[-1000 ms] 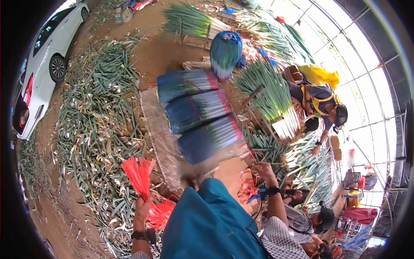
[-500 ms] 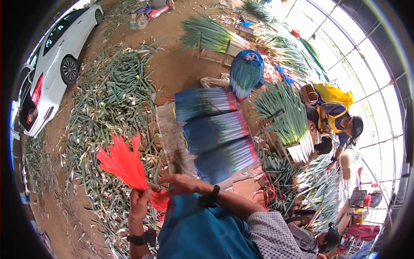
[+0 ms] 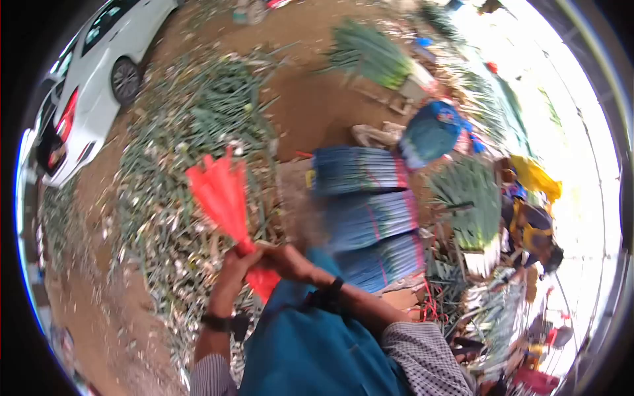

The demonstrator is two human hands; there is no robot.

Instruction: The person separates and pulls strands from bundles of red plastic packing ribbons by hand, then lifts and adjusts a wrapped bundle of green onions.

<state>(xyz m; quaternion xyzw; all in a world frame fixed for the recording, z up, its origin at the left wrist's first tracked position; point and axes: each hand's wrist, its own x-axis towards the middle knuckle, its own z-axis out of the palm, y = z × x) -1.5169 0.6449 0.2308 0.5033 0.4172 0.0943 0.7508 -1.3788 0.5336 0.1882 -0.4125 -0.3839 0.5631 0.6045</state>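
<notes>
A bundle of red plastic strips (image 3: 221, 201) fans out up and to the left in front of my body. Closed around its narrow neck is my left hand (image 3: 231, 274). From the other side my right hand (image 3: 288, 262) meets the neck, its fingers curled together against the strips; motion blur softens their tips. Shorter red ends hang below the hands over a blue-green apron (image 3: 310, 343). Nearest on the right lie three blue-wrapped bundles of green onions (image 3: 360, 173), side by side on a ground sheet.
Loose leaves and trimmings (image 3: 165, 218) cover the ground on the left, with a white car (image 3: 99, 79) beyond. More green onions (image 3: 472, 204) lie on a stand at right, near a bent-over co-worker (image 3: 531, 228). An upright wrapped bundle (image 3: 430, 134) stands behind.
My right hand has moved from beside the strips onto their neck, its fingers closing from a spread pose. The view has shifted, so the surroundings sit farther right.
</notes>
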